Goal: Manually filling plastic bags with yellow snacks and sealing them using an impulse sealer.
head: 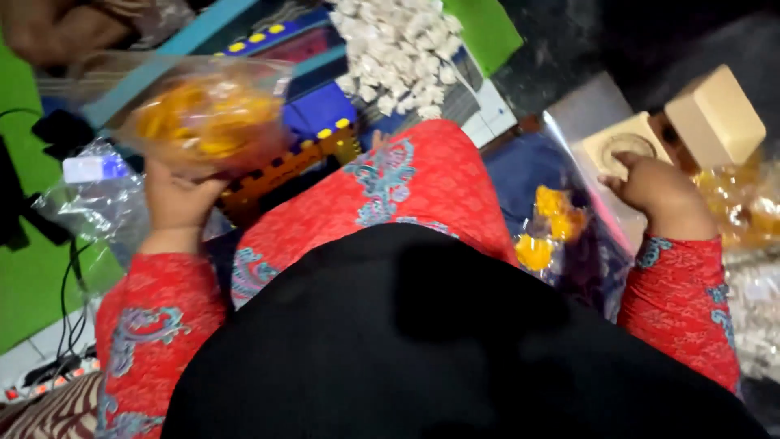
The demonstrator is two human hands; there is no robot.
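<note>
Left hand [177, 199] is raised at the left side of the view, fingers cupped under a clear plastic bag [199, 110] filled with yellow-orange pieces; the hand grasps the bag from below and holds it up off the floor. The bag is blurred, so the pieces inside cannot be told apart. Right hand [662, 191] is stretched to the right, fingers curled and resting on a pale wooden block with a round recess [621, 146]; whether it grips the block or only touches it cannot be told. A second pale wooden block [715, 114] stands tilted just behind and to the right of the first. Loose yellow pieces [548, 223] lie on clear plastic between the right hand and the knee. More bagged yellow-orange pieces [743, 207] sit at the right edge. A heap of small white pieces [398, 53] lies ahead of the knee, near a green mat [487, 28]. Both sleeves are red with blue pattern.
</note>
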